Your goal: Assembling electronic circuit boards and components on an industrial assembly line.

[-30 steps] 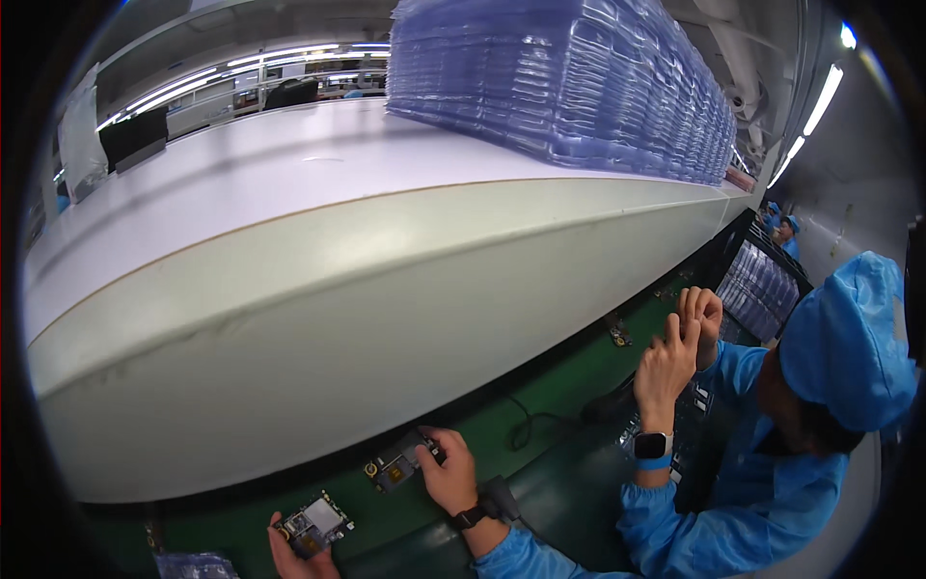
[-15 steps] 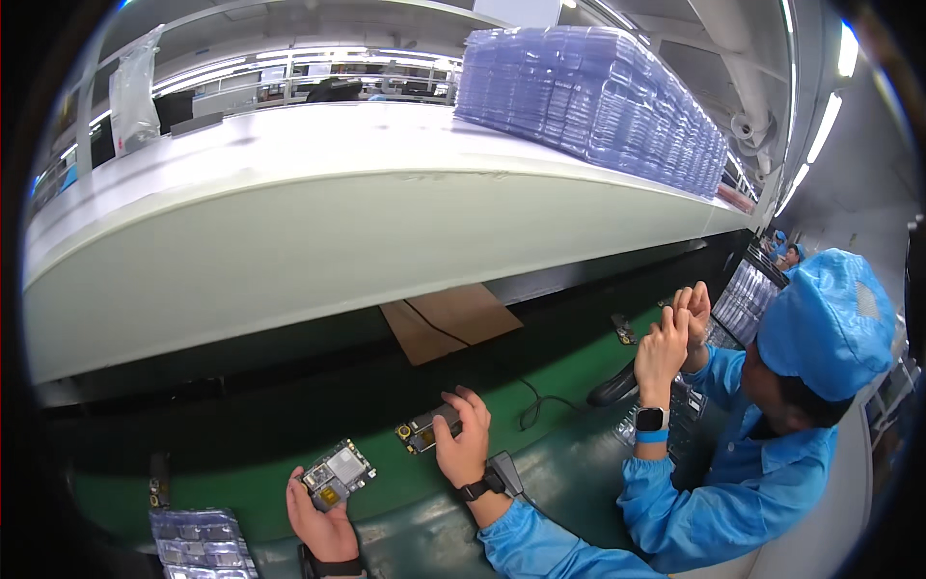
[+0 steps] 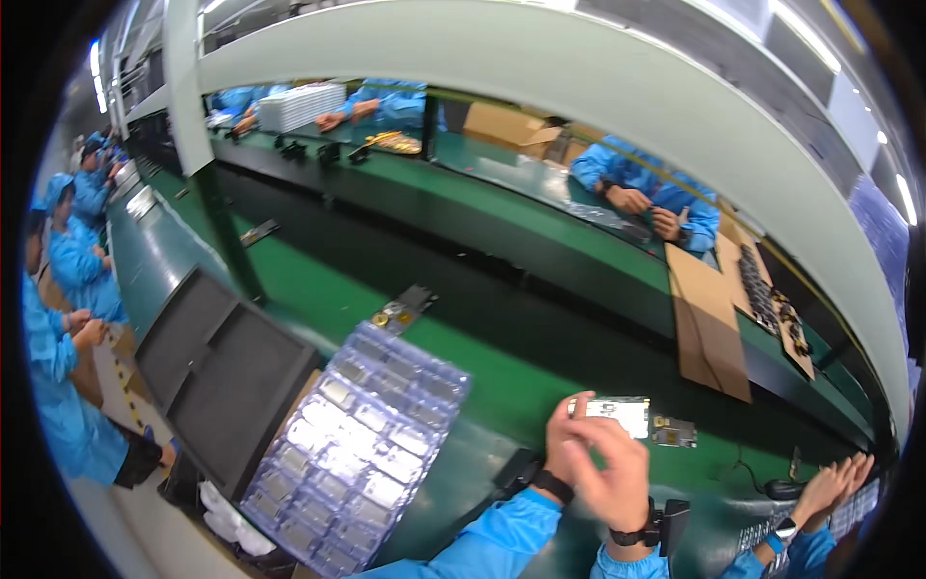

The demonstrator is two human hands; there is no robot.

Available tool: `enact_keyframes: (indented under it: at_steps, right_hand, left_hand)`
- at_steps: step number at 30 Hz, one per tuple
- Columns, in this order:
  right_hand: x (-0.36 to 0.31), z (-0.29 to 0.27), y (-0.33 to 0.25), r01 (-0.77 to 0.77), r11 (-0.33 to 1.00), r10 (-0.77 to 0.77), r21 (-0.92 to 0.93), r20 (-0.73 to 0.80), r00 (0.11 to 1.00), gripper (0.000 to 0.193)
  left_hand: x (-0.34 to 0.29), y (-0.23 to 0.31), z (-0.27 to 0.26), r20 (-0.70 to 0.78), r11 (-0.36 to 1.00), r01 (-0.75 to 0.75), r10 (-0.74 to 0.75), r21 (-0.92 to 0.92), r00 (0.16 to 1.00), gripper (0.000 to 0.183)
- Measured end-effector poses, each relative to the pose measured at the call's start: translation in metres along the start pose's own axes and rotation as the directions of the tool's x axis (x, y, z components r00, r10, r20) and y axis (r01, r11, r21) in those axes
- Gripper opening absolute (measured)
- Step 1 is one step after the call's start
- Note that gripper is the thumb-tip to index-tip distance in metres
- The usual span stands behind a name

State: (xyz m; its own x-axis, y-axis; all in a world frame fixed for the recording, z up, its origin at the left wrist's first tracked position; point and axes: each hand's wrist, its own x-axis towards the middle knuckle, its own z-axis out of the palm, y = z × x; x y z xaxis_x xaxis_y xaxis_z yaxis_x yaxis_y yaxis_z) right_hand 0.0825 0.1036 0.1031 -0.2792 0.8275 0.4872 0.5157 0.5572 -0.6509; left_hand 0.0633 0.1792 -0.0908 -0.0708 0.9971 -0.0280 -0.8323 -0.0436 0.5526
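Note:
My left hand (image 3: 561,436) grips a bright, glare-washed circuit board (image 3: 625,415) by its left end, above the green belt. My right hand (image 3: 615,473) crosses in front of my left one, its thumb and forefinger apart and nothing visible between them. It partly covers my left fingers and the board's lower edge. Just right of the held board, another circuit board (image 3: 674,431) lies on the belt. A clear blister tray (image 3: 449,376) of several metallic parts sits left of my hands, with a further board (image 3: 405,309) beyond its far edge.
A black foam-lined box (image 3: 227,381) adjoins the tray. A brown cardboard sheet (image 3: 709,328) leans ahead at the right. A post (image 3: 188,96) rises at the left. A co-worker's hands (image 3: 830,487) are at the far right; other people sit across the line and along the left.
The view has swung left, bringing the blister tray and black box into sight. My right hand has left the board on the belt and moved over beside my left hand, which still holds its board.

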Motion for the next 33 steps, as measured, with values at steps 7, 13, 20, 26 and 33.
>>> enact_keyframes:
  at_steps: [7,13,20,26,33]
  right_hand:
    - [0.024,0.103,-0.028,0.393,0.920,-0.339,0.000,0.503,0.795,0.016]
    - [0.043,0.160,-0.044,0.436,0.900,-0.332,0.006,0.656,0.678,0.017]
    - [0.063,0.228,-0.052,0.476,0.878,-0.413,0.058,0.594,0.690,0.016]
    - [0.044,0.283,-0.063,0.405,0.914,-0.339,0.001,0.548,0.765,0.011]
    - [0.042,0.275,-0.054,0.232,0.966,-0.260,0.117,0.469,0.844,0.014]
  left_hand:
    - [-0.008,0.019,0.039,-0.095,0.989,0.129,-0.136,-0.079,0.986,0.030]
    - [-0.009,0.028,0.043,-0.137,0.983,0.138,-0.155,-0.122,0.978,0.033]
    - [-0.009,0.027,0.052,-0.090,0.978,0.182,-0.191,-0.101,0.977,0.032]
    - [-0.007,0.042,0.036,-0.179,0.981,0.107,-0.136,-0.162,0.974,0.027]
    - [-0.013,0.040,0.051,-0.070,0.975,0.147,-0.161,-0.168,0.985,0.025]
